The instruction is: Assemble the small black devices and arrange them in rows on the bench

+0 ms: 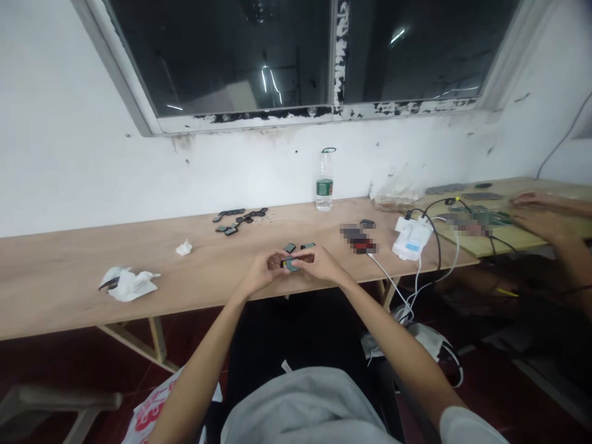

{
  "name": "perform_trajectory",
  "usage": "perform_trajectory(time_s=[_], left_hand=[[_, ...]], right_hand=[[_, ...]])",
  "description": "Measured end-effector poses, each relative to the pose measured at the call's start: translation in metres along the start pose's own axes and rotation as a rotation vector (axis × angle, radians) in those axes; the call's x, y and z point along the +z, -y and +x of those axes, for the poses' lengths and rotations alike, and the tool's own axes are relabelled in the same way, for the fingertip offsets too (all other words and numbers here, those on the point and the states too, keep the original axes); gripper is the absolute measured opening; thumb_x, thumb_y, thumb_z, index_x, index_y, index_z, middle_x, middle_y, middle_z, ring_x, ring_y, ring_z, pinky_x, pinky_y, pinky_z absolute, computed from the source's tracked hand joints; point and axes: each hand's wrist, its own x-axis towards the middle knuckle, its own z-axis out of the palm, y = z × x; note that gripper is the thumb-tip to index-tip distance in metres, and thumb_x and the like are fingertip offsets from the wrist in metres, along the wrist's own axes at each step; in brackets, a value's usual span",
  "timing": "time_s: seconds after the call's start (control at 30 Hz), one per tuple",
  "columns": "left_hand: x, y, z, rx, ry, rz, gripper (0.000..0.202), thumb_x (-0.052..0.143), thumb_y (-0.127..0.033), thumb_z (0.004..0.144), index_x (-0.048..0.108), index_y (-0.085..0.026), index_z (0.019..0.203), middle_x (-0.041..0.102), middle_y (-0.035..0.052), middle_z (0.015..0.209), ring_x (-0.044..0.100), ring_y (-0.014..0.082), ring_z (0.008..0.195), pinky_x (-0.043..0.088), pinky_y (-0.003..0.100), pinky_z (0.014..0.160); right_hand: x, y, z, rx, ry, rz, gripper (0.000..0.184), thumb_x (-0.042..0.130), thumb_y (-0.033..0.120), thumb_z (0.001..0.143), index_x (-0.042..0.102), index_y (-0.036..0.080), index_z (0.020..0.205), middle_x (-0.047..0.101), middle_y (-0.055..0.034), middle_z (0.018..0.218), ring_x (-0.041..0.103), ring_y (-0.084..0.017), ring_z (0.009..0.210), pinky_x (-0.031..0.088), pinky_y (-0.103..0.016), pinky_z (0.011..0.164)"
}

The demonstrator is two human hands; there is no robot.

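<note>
My left hand (261, 272) and my right hand (322, 265) meet close to the table's front edge. Between their fingers is a small dark rectangular piece with a grey-green face (292, 266), which both hands grip. A spot of yellow shows at its left end; the fingers cover part of it. Just behind the hands lie two similar pieces, one at the left (289, 247) and one at the right (307, 246). Farther back, several more dark pieces (230, 230) are grouped loosely, with tiny light bits (264, 218) beside them.
Crumpled tissues (134, 285) lie on the wooden table (55, 271) at left. A water bottle (324, 185) stands by the wall. Right are blurred-out items (359, 239), a white power strip (411, 237) with cables, and a plastic bag (400, 191). Another person's hands (536, 209) work at far right.
</note>
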Motion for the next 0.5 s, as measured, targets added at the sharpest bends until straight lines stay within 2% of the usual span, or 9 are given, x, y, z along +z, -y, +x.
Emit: perform_trajectory(time_s=[0.1, 0.2, 0.33, 0.4, 0.5], left_hand=[[0.006, 0.006, 0.001, 0.050, 0.025, 0.280, 0.027, 0.070, -0.033, 0.079, 0.074, -0.021, 0.103, 0.072, 0.0057, 0.096, 0.066, 0.0236, 0.086, 0.052, 0.034, 0.081], [0.013, 0.016, 0.003, 0.115, 0.035, 0.483, 0.025, 0.065, -0.034, 0.086, 0.077, -0.023, 0.105, 0.071, 0.0082, 0.100, 0.065, 0.0263, 0.089, 0.050, 0.037, 0.087], [0.019, 0.024, 0.003, 0.148, -0.014, 0.611, 0.033, 0.064, -0.037, 0.089, 0.075, -0.024, 0.117, 0.066, 0.0118, 0.112, 0.061, 0.0303, 0.103, 0.045, 0.042, 0.097], [0.020, 0.026, 0.003, 0.148, -0.017, 0.645, 0.035, 0.063, -0.040, 0.090, 0.073, -0.024, 0.120, 0.065, 0.0119, 0.115, 0.059, 0.0300, 0.105, 0.044, 0.044, 0.099], [0.020, 0.027, 0.002, 0.149, 0.009, 0.686, 0.039, 0.057, -0.040, 0.094, 0.069, -0.023, 0.127, 0.063, 0.0123, 0.119, 0.057, 0.0298, 0.109, 0.043, 0.044, 0.100]], right_hand=[[0.001, -0.007, 0.002, 0.017, -0.039, -0.123, 0.031, 0.073, 0.034, 0.082, 0.079, 0.018, 0.107, 0.079, -0.0074, 0.095, 0.070, -0.023, 0.081, 0.053, -0.032, 0.074], [-0.013, -0.011, 0.002, 0.011, -0.066, -0.200, 0.025, 0.068, 0.033, 0.085, 0.081, 0.020, 0.102, 0.078, -0.0076, 0.097, 0.070, -0.024, 0.084, 0.054, -0.033, 0.078], [-0.045, -0.019, 0.000, 0.046, -0.207, -0.282, 0.028, 0.062, 0.034, 0.090, 0.080, 0.018, 0.103, 0.078, -0.0106, 0.102, 0.070, -0.025, 0.085, 0.054, -0.035, 0.082], [-0.055, -0.027, 0.000, 0.068, -0.205, -0.314, 0.028, 0.061, 0.031, 0.090, 0.078, 0.016, 0.106, 0.077, -0.0110, 0.103, 0.070, -0.024, 0.085, 0.054, -0.034, 0.082], [-0.056, -0.040, 0.003, 0.091, -0.184, -0.390, 0.028, 0.059, 0.026, 0.090, 0.077, 0.016, 0.107, 0.076, -0.0114, 0.106, 0.069, -0.024, 0.090, 0.053, -0.035, 0.087]])
